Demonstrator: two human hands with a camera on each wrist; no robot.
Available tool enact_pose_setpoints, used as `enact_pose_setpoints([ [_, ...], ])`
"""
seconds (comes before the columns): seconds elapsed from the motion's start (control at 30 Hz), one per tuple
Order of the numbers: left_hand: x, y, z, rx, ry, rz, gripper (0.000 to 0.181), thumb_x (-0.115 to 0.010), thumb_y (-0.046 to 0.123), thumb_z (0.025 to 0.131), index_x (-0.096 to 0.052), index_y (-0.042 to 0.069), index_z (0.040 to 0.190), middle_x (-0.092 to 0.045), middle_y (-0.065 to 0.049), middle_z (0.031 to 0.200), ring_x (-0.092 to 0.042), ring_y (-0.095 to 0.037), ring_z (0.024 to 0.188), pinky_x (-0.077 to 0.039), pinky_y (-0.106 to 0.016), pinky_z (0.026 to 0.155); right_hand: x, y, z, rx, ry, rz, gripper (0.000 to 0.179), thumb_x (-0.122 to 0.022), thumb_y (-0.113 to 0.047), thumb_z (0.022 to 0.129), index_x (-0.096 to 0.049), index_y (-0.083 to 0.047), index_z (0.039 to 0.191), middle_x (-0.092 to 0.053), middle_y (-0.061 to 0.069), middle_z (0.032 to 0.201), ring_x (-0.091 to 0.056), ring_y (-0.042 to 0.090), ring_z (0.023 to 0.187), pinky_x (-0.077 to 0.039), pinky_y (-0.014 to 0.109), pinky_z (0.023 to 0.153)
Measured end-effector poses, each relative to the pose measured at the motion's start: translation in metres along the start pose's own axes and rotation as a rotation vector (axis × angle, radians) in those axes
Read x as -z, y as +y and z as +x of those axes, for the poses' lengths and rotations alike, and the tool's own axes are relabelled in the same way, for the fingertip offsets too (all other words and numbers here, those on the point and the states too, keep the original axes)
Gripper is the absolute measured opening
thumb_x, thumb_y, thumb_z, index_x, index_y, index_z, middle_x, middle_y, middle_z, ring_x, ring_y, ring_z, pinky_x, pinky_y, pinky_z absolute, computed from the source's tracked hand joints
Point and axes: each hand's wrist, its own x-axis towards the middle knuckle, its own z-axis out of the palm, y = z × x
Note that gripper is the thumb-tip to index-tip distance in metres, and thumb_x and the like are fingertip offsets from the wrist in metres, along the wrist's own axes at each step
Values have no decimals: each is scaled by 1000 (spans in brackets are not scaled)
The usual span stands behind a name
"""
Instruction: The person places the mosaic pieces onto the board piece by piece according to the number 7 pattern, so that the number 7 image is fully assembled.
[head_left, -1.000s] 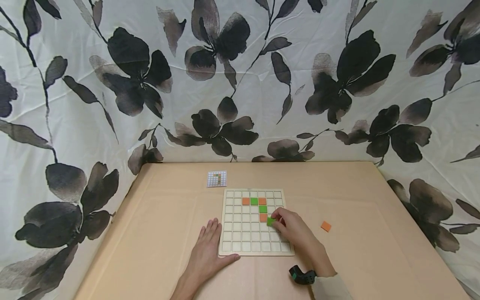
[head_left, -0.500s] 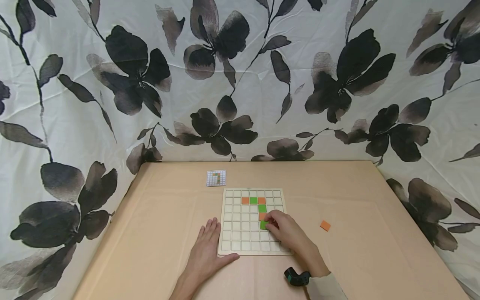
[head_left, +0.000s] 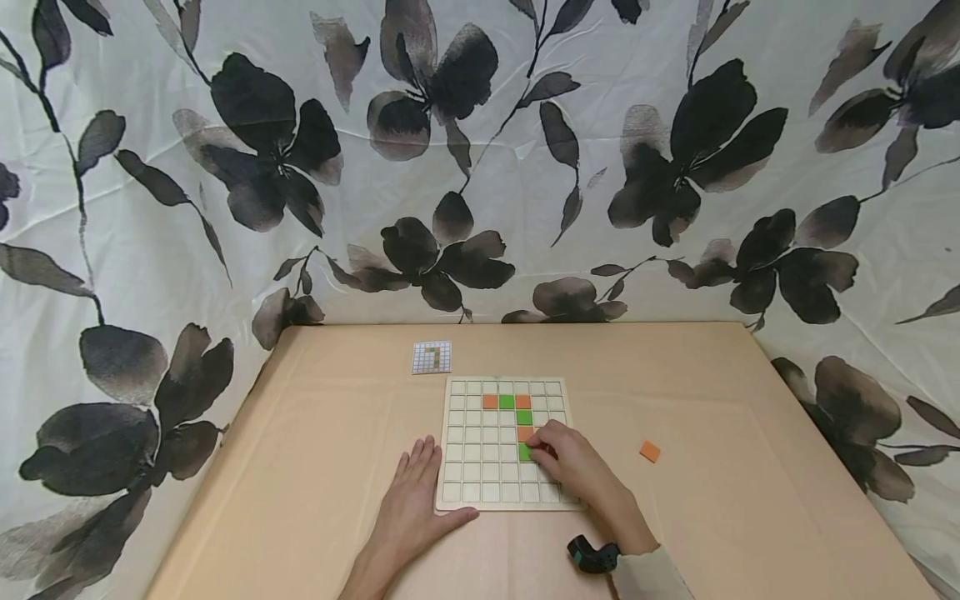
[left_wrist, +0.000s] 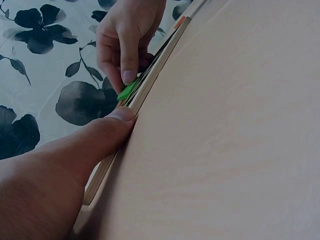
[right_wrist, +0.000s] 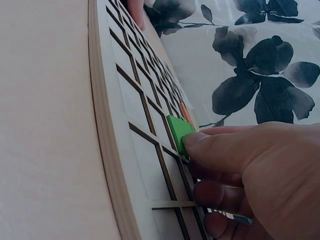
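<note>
A pale wooden grid board (head_left: 474, 492) lies on the table. Orange and green square tiles sit in its cells: a short row near the top, with a column running down from the row's right end. At the foot of that column, my right hand (head_left: 581, 467) pinches a green tile (right_wrist: 176, 131) between thumb and finger. In the right wrist view this tile is tilted over a cell, just below an orange tile (head_left: 525, 433). Along the board's left side lies my left hand (head_left: 412, 504), fingers straight, its thumb (left_wrist: 117, 122) at the near edge.
One loose orange tile (head_left: 649, 452) lies on the table to the right of the board. A small card (head_left: 432, 357) printed with a coloured grid lies beyond the board's far left corner. Floral cloth (head_left: 555, 167) hangs behind the table (head_left: 720, 500).
My right hand has moved left with the green tile, from beside the column to the cell under its lowest orange tile. The left hand has stayed in place.
</note>
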Motion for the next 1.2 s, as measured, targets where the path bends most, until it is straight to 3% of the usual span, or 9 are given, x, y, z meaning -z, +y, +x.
enact_pose_setpoints([
  [0.13, 0, 0, 0, -1, 10, 2, 113, -67, 79, 74, -45, -4, 147, -39, -22, 158, -33, -36, 150, -26, -48, 127, 0, 2, 0, 38, 2, -36, 5, -73, -18, 92, -76, -14, 93, -59, -13, 87, -49, 1, 74, -47, 16, 65],
  [0.57, 2, 1, 0, 10, -11, -5, 113, -66, 79, 74, -44, -4, 148, -37, -21, 159, -31, -36, 151, -23, -48, 128, 1, 0, -1, 46, 16, -35, 4, -75, -15, 90, -78, -15, 92, -59, -13, 84, -48, 1, 72, -45, 14, 62],
  [1.2, 2, -1, -2, 6, -21, -9, 113, -66, 79, 74, -43, -4, 148, -37, -21, 160, -30, -35, 152, -23, -47, 129, 11, -2, -5, -27, 8, -37, 8, -75, -17, 90, -76, -16, 98, -60, -13, 87, -51, 5, 76, -49, 18, 67],
])
